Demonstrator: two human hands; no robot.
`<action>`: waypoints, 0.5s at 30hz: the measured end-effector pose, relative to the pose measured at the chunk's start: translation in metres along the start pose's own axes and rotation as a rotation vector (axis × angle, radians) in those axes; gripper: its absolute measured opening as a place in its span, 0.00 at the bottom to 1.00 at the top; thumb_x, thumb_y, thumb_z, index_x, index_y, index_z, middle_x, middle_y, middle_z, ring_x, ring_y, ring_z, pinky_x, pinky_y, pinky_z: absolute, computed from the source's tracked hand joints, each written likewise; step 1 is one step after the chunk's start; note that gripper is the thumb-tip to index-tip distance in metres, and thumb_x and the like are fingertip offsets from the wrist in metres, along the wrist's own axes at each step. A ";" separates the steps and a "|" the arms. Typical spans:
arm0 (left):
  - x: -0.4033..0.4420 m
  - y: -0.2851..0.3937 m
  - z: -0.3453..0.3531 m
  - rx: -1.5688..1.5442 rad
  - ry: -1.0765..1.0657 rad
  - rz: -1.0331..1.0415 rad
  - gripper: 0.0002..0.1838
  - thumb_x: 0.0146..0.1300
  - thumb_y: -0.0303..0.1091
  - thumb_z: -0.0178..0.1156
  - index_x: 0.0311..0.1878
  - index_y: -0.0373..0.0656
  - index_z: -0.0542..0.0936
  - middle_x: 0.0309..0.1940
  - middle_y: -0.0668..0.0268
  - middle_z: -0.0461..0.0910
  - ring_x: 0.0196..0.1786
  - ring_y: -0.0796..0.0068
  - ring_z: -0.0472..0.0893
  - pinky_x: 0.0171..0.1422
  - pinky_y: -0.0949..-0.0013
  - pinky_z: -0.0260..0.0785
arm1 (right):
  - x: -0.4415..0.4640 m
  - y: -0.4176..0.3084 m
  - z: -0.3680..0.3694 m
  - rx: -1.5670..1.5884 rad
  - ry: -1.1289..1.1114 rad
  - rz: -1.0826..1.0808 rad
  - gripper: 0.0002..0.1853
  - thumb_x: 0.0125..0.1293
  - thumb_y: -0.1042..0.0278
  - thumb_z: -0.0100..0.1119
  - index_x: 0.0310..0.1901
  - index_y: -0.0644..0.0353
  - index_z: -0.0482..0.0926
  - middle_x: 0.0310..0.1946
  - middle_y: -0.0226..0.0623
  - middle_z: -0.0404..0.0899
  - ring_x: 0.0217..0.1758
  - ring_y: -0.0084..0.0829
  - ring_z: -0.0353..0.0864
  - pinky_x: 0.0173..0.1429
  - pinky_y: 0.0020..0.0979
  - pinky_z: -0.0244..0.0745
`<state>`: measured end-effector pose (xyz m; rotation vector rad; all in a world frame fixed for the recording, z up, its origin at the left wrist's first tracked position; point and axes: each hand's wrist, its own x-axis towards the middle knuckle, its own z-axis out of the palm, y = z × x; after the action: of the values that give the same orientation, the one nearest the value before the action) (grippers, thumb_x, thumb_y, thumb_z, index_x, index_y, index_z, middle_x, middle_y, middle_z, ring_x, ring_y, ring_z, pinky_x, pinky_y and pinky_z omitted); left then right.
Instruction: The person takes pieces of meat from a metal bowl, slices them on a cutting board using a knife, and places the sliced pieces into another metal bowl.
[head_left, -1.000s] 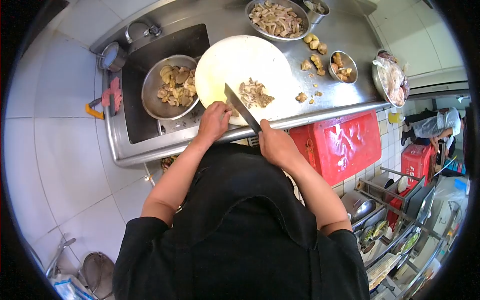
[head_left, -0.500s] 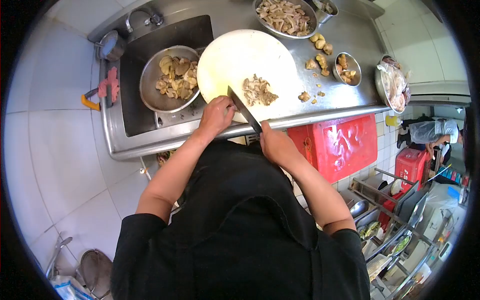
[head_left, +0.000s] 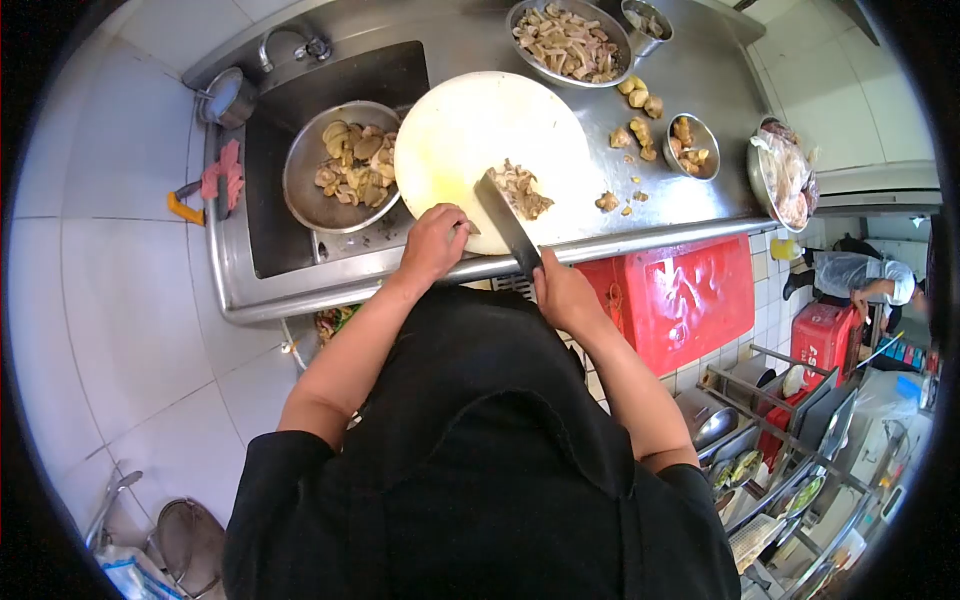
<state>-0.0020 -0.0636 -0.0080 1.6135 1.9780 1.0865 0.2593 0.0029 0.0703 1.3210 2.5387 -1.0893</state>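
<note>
On the round white cutting board (head_left: 490, 120) lies a small heap of cut, brownish pieces (head_left: 522, 190). My right hand (head_left: 565, 292) is wrapped round the handle of a cleaver (head_left: 508, 222), whose blade lies over the board against the left side of the heap. My left hand (head_left: 434, 243) rests at the board's near edge, left of the blade, its fingers closed on a small piece that is mostly hidden. Left of the board, a steel bowl (head_left: 302, 190) of uncut pieces stands in the sink.
Behind stands a bowl of strips (head_left: 622, 70). Ginger-like pieces (head_left: 640, 130) and a small steel bowl (head_left: 712, 160) are to the right, then a bowl with plastic-wrapped contents (head_left: 760, 185). A red box (head_left: 690, 300) is below the counter. Another person (head_left: 860, 275) is far right.
The cleaver has moved right, away from my left hand, and its blade has come up against the heap of cut pieces. My right hand has shifted slightly right.
</note>
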 end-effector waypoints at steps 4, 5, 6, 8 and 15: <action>0.002 0.005 -0.018 -0.045 -0.050 -0.028 0.08 0.70 0.30 0.65 0.48 0.37 0.86 0.46 0.54 0.87 0.53 0.47 0.86 0.60 0.52 0.79 | -0.002 -0.029 -0.018 -0.021 0.026 0.010 0.13 0.82 0.65 0.50 0.58 0.66 0.70 0.34 0.67 0.85 0.41 0.69 0.86 0.49 0.67 0.78; 0.002 0.004 -0.022 -0.004 -0.062 -0.013 0.08 0.71 0.29 0.65 0.48 0.37 0.86 0.47 0.53 0.87 0.53 0.46 0.85 0.60 0.51 0.79 | -0.010 -0.038 -0.025 -0.024 -0.004 0.003 0.13 0.82 0.65 0.50 0.57 0.66 0.70 0.34 0.67 0.85 0.41 0.69 0.86 0.49 0.67 0.78; 0.003 0.002 -0.023 0.035 -0.075 0.002 0.09 0.71 0.29 0.64 0.49 0.37 0.86 0.47 0.52 0.86 0.54 0.46 0.85 0.61 0.51 0.79 | -0.015 -0.046 -0.033 -0.027 -0.034 -0.003 0.13 0.82 0.65 0.49 0.57 0.66 0.70 0.34 0.67 0.85 0.41 0.69 0.86 0.50 0.67 0.78; 0.005 -0.005 -0.023 0.058 -0.106 0.021 0.09 0.71 0.30 0.65 0.50 0.37 0.86 0.48 0.52 0.87 0.54 0.46 0.86 0.61 0.51 0.79 | -0.019 -0.053 -0.037 -0.038 -0.086 0.016 0.12 0.82 0.65 0.49 0.56 0.65 0.70 0.34 0.66 0.85 0.42 0.68 0.87 0.50 0.66 0.78; 0.004 -0.007 -0.018 0.092 -0.103 0.073 0.09 0.70 0.30 0.67 0.48 0.36 0.86 0.46 0.52 0.87 0.53 0.46 0.85 0.59 0.51 0.79 | -0.009 -0.041 -0.024 -0.112 -0.121 -0.064 0.12 0.82 0.66 0.48 0.55 0.68 0.70 0.34 0.65 0.86 0.42 0.66 0.87 0.50 0.65 0.79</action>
<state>-0.0204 -0.0659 -0.0015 1.7647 1.9417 0.9298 0.2397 -0.0039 0.1141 1.1197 2.5281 -0.9883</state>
